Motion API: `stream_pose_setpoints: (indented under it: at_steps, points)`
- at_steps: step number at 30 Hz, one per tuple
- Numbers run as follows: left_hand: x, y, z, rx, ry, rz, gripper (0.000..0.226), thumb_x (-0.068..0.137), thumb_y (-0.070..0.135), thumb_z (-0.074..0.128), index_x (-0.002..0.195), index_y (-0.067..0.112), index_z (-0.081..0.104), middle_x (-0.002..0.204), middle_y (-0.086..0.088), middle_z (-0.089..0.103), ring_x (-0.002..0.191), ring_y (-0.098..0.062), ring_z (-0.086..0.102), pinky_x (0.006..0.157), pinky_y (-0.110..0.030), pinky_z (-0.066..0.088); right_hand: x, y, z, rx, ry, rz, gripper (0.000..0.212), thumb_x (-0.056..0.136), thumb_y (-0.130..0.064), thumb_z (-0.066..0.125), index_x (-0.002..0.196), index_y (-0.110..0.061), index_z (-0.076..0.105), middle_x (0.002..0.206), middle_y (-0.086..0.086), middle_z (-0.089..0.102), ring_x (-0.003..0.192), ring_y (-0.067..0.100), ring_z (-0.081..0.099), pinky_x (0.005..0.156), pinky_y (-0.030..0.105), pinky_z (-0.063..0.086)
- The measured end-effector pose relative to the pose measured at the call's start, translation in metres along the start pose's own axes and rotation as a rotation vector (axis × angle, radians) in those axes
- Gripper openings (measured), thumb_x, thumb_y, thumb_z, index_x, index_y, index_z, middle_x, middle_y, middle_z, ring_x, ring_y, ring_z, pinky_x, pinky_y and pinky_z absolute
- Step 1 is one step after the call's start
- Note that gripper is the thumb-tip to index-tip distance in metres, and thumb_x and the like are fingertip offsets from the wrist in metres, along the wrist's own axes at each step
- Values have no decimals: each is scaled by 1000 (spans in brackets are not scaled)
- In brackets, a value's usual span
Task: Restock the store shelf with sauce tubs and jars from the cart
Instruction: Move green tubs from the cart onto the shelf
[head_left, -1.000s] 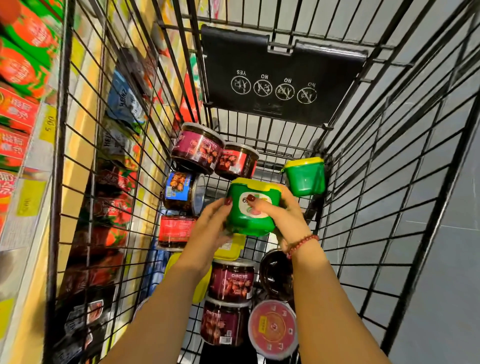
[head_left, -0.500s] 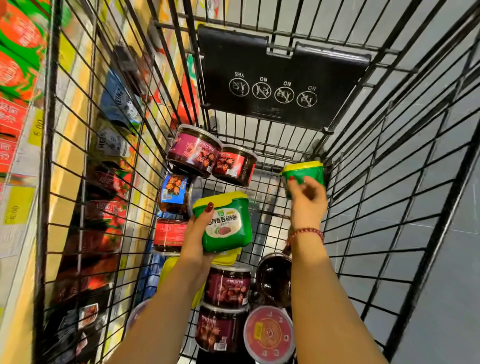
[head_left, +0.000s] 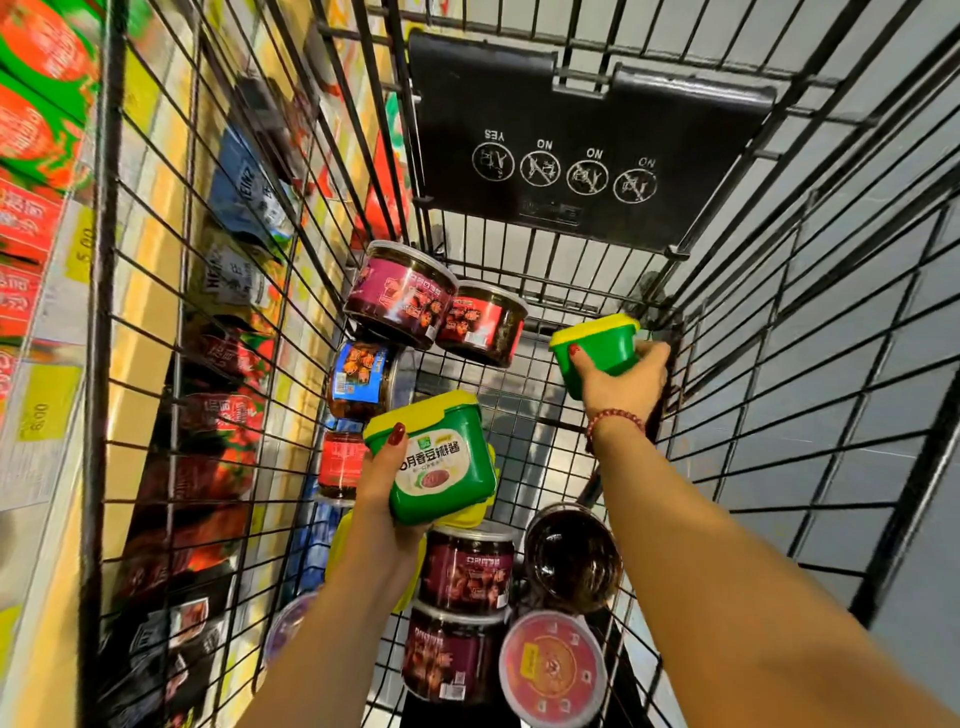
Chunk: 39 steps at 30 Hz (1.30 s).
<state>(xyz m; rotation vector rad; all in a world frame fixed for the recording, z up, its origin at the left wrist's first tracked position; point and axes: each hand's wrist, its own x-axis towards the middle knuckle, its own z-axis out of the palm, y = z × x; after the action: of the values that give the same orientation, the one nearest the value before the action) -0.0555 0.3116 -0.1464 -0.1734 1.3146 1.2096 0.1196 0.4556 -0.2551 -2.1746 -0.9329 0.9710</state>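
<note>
Black wire cart (head_left: 96, 395) holds the stock, seen from above by the head cam; at its far left corner a purple jar (head_left: 400, 293) and a red jar (head_left: 483, 322) lean together, tipped on their sides; a blue jar (head_left: 358, 379) lies just under them, w/ a small red jar (head_left: 340, 462) next down along the left wall; nearer, two dark jars w/ purple lbls (head_left: 467, 569) lie one after the other, a brown jar (head_left: 574, 558) just right of them, a red lid (head_left: 553, 667) facing up at the near end; a yellow lid (head_left: 358, 551) shows under the left forearm; a black flap (head_left: 587, 119) w/ pictograms hangs on the far wall; outside the left wall runs a shelf (head_left: 41, 322) w/ red and green packs and yellow price tags.

Big tub (head_left: 447, 462): green, yellow lid, white oval lbl w/ Chinese text, tilted; small tub (head_left: 597, 348): same green, same yellow lid.

Left hand (head_left: 384, 467) grips the big tub from its left side, red-nailed thumb on the lid edge, mid-cart above the jars; right hand (head_left: 623, 384) is curled round the small tub from below, thumb on its front wall, near the far right corner; beaded bracelet (head_left: 615, 418) on that wrist; the tubs are well apart.
</note>
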Motion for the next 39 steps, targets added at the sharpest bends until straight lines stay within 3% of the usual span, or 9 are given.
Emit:
stream_pose_setpoints:
  at_steps: [6,12,16,19,21,23,27,34,39]
  points:
    - [-6,3,-1,-11,7,9,106,26,50,90,119,13,55,93,-5,73,80,-18,71,58,-29,56,-29,5,0,-302,-131,-279,69,53,-39,90,99,-11,46,109,10,53,105,30,49,84,40,41]
    - [-7,6,-8,-17,12,59,99,29,53,89,116,15,57,98,-5,70,83,-18,70,64,-32,58,-28,1,2,-117,-176,-142,63,53,-42,90,91,-17,46,101,3,51,95,19,47,86,39,45]
    - [-9,7,-13,-31,43,48,119,29,56,88,130,9,49,106,-9,66,89,-21,67,70,-34,56,-15,-4,-3,-126,-230,-52,91,53,-43,91,125,-9,46,125,13,53,115,29,50,97,45,45]
    - [-12,7,-16,-50,29,69,116,32,55,87,131,8,49,104,-8,68,88,-21,68,69,-35,57,-6,-6,-6,-238,-379,-80,114,58,-44,89,149,-22,25,143,17,40,131,34,40,108,49,38]
    - [-14,7,-18,-65,26,73,115,35,54,88,132,9,48,109,-10,66,92,-23,67,71,-38,57,-4,-9,-4,-178,-480,-74,107,62,-34,89,148,-34,25,141,18,37,125,34,45,105,49,41]
    - [-17,5,-20,-100,23,68,104,36,52,88,126,13,54,106,-8,68,90,-22,68,69,-38,57,-5,-10,-1,-44,-564,-11,88,67,-19,87,141,-29,40,136,16,42,111,28,53,100,44,48]
    - [-23,4,-23,-115,-15,89,53,47,49,85,92,25,73,95,-4,72,85,-19,70,69,-36,57,-12,-14,4,20,-659,-14,63,68,-3,83,113,-19,42,102,9,55,91,25,57,83,41,54]
    - [-34,9,-28,-98,-33,130,65,39,55,86,95,25,72,96,-3,72,87,-19,69,71,-37,57,-17,-8,5,84,-633,59,64,69,1,82,107,-20,35,103,11,55,91,27,58,87,51,53]
    - [-48,16,-29,-90,64,152,69,38,56,85,98,25,69,96,-2,72,88,-20,69,83,-46,51,-50,-17,-12,266,-517,210,54,72,0,80,101,-18,38,87,6,62,73,26,65,54,37,56]
